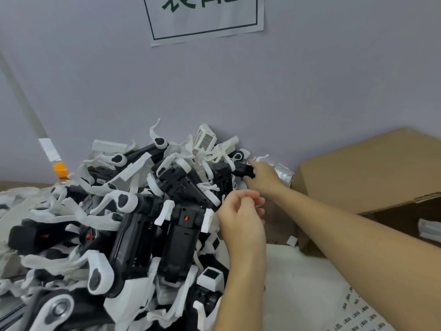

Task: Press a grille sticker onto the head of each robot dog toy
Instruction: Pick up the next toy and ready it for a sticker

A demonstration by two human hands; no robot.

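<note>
A large pile of robot dog toys (133,218), black-bodied with white legs, is heaped against the grey wall (238,91). At the far right edge of the pile, a black toy part (243,172) is grasped by the right hand (262,177). Nearer the camera, beside the pile, the left hand (241,216) is held with fingers curled; a small sticker is possibly pinched there, though this cannot be told. A cardboard box (365,168) stands right of the pile, and a sticker sheet (358,314) lies below it.
</note>
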